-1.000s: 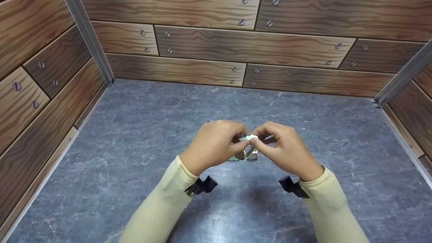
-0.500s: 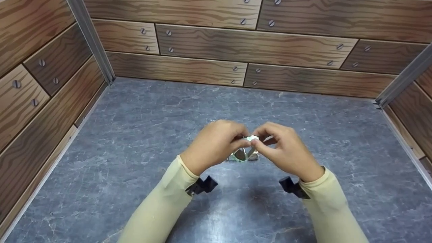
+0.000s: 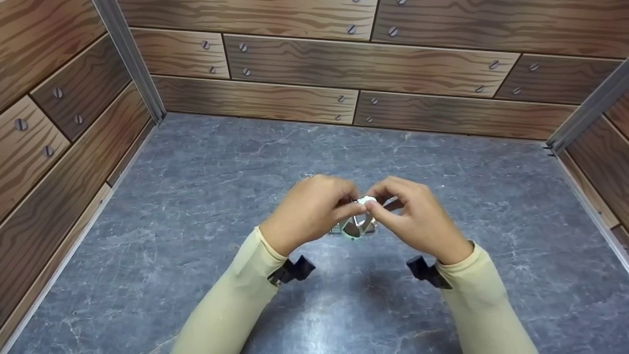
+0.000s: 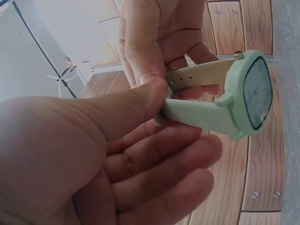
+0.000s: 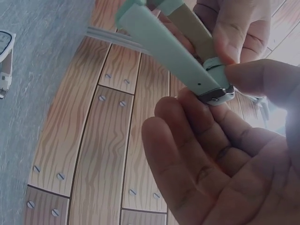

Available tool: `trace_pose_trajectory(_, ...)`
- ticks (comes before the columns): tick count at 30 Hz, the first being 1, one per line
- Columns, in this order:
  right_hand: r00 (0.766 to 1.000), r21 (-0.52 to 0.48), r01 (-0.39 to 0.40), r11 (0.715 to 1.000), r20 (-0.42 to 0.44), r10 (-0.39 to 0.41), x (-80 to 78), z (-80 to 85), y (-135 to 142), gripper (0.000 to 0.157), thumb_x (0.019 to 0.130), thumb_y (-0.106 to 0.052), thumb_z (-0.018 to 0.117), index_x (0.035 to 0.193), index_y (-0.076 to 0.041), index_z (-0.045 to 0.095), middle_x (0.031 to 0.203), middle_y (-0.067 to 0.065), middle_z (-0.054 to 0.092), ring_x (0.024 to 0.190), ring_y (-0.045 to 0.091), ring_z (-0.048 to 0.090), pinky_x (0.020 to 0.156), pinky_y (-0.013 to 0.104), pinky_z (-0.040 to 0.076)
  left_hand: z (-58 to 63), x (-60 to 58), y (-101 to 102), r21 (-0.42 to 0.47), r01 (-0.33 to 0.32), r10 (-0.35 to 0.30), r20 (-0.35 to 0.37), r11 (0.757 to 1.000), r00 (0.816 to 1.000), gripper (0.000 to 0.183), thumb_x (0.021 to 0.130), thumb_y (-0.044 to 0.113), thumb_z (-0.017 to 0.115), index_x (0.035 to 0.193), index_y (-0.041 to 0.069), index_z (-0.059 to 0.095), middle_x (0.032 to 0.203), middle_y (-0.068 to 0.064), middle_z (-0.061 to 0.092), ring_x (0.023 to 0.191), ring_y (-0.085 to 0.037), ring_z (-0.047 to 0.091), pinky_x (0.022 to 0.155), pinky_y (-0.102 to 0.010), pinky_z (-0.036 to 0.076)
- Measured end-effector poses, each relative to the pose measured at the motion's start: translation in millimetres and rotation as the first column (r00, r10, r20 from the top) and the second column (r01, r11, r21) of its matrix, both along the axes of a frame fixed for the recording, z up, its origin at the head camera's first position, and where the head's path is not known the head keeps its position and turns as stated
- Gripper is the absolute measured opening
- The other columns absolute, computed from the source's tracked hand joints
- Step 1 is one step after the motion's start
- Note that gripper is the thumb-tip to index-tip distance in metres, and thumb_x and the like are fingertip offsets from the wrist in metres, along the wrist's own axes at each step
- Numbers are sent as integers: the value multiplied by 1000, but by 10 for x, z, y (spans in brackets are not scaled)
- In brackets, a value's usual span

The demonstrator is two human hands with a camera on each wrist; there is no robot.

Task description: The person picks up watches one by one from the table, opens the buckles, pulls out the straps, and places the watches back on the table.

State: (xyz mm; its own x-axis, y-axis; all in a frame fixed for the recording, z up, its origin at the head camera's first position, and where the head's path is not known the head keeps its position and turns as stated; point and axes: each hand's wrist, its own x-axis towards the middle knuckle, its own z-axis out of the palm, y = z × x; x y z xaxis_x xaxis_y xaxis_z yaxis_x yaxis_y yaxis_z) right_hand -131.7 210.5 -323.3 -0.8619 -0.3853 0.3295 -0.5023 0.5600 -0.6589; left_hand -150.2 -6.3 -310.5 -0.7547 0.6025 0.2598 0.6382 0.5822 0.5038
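Both hands hold a mint-green wristwatch (image 4: 240, 89) up over the table, its square face (image 4: 258, 96) turned outward and its strap (image 5: 161, 44) bent into a loop. My left hand (image 3: 314, 209) pinches the strap between thumb and fingers near the buckle end. Close against it, my right hand (image 3: 415, 211) pinches the strap end, thumb on top beside the silver buckle (image 5: 218, 95). The strap end passes at the buckle, partly covered by the thumbs. Other fingers of the right hand curve loosely below the buckle in the right wrist view.
A second watch, pale with a round dial (image 5: 5, 44), lies on the grey marbled table (image 3: 236, 162) under the hands. Wood-patterned walls (image 3: 295, 61) with metal corner posts (image 3: 135, 64) enclose the back and sides. Each wrist wears a black camera mount (image 3: 295, 269).
Both hands stay almost in place, fingertips shifting slightly at the strap end. The looped watch below them has tilted a little and shows more in the head view.
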Motion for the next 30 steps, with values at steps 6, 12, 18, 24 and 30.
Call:
trace_pose_trajectory(6,1000,35,-5,999,11,4,-7,-8,-1,20,100,-20,71,119,-14,73,104,-6,73,91,8,70,81,33,59,13,18,-1,-8,-41,42,80,999,996,21,101,33,69,100,14,76,77,7,66,63,-7,52,61,-26,46)
trace_pose_trajectory(12,999,28,-8,1000,-31,9,-5,-14,3,8,99,-18,73,106,-18,77,98,-9,72,86,7,69,78,34,59,7,5,20,-4,-52,52,94,999,994,22,99,33,71,102,13,78,83,6,72,68,-6,60,65,-26,51)
trace_pose_trajectory(18,1000,21,-23,1000,-10,24,-2,-16,3,8,98,-9,71,99,-17,74,95,-7,70,82,8,69,75,32,59,0,23,38,-47,-55,56,15,997,998,24,100,38,69,99,15,78,80,7,71,67,-7,59,63,-28,51)
trace_pose_trajectory(24,998,0,-58,998,6,58,-16,-23,16,13,95,-4,69,96,-16,72,92,-4,69,78,10,67,69,30,58,-23,46,31,-38,-27,25,-47,999,999,26,99,41,68,94,17,75,76,9,67,63,-6,54,60,-27,48)
trace_pose_trajectory(30,998,-66,-68,995,-1,68,-7,1,34,17,93,2,68,94,-14,70,89,-7,67,74,14,62,63,28,53,0,72,23,4,14,-13,-79,1000,997,27,100,42,65,91,17,72,75,9,66,63,-6,54,59,-26,46)
